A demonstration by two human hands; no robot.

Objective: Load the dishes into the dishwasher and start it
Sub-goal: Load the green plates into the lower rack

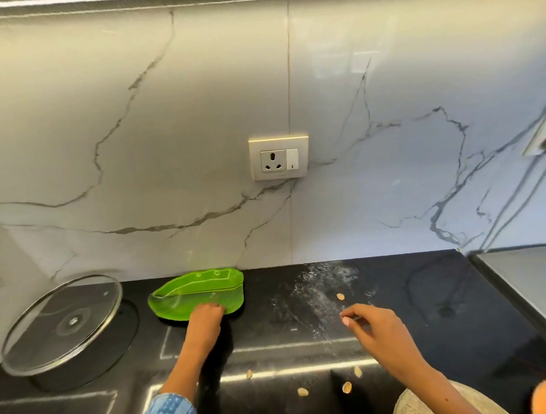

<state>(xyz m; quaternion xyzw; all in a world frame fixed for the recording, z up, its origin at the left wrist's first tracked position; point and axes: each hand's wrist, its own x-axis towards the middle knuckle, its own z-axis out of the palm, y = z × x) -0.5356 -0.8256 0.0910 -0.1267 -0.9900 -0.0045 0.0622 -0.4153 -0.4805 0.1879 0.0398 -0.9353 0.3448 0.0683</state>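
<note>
— What dishes sit on the black glossy countertop (292, 337)?

— Two. A bright green leaf-shaped plastic plate (181, 302) with a raised compartment ridge along its far side lies flat near the marble wall, toward the left of centre.

— Anything touching it?

— The left hand (206, 316) rests on its near right edge, fingers curled down onto the rim; whether they grip it I cannot tell, the view is soft there.

— And the second?

— A round glass lid with a metal rim and a central knob fitting (63, 323), at far left. It is tilted, its far edge raised, leaning on a dark round pan (118, 344) beneath it.
</note>
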